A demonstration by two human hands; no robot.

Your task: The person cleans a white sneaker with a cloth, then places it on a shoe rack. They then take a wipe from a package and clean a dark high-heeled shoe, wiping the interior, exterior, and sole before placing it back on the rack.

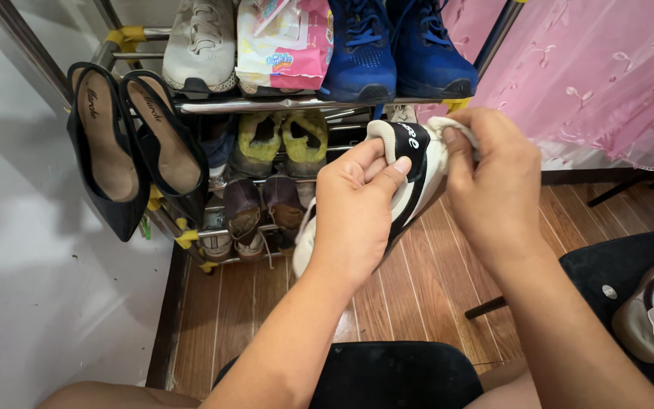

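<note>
White-and-black sneaker [410, 170] is held up before the shoe rack [281, 104]. The left hand [353, 216] is closed round its heel and the right hand [493, 182] pinches what looks like a white cloth [448, 129] against it. Probably light, with a firm sole and soft upper; the heel gives the steadiest hold.
</note>
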